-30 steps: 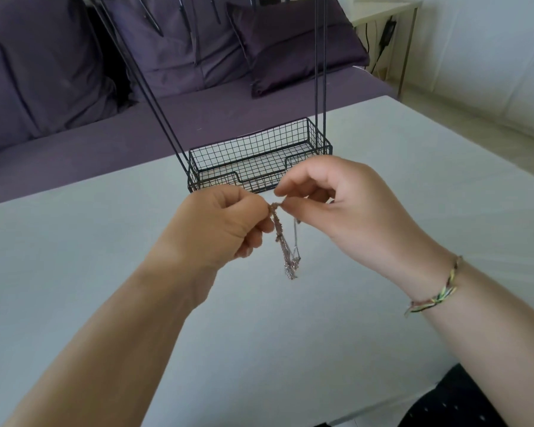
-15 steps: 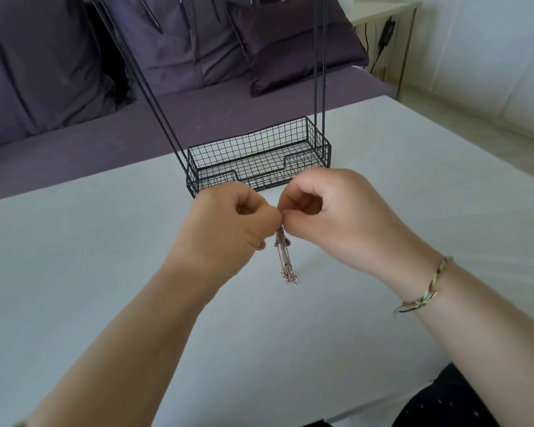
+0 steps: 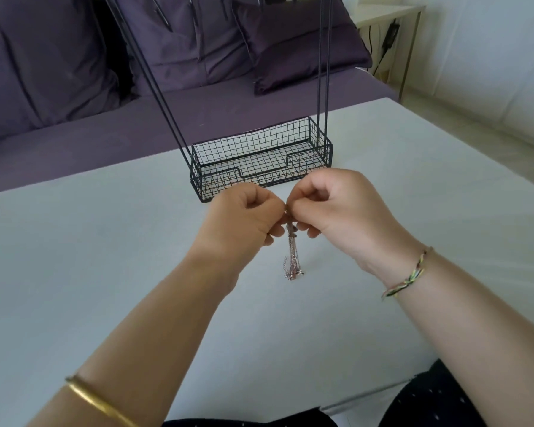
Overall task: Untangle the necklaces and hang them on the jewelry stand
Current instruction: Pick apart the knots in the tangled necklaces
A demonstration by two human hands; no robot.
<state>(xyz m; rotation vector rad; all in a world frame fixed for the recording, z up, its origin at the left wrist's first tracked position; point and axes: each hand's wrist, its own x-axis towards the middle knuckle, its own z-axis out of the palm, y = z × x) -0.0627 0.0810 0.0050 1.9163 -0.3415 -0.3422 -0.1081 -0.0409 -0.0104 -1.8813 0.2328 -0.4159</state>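
— Pinching what, exactly?
— I'm pinching the tangled necklaces (image 3: 292, 257) with both: left hand (image 3: 244, 217) and right hand (image 3: 333, 208), fingers curling, fingertips meeting at the bundle's top.
— Hanging where?
— They're dangling over the white table (image 3: 105, 272), just in front of the black wire jewelry stand (image 3: 259, 152).

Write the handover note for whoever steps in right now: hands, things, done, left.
Left hand: pinches the top of the tangled bundle of thin pinkish metal necklaces.
Right hand: pinches the same spot from the other side.
The bundle hangs between the hands over the white table, in front of the black wire jewelry stand.
Done: no chain visibly freed.
Left: work the chains apart and hang each on the stand; its top is out of view.
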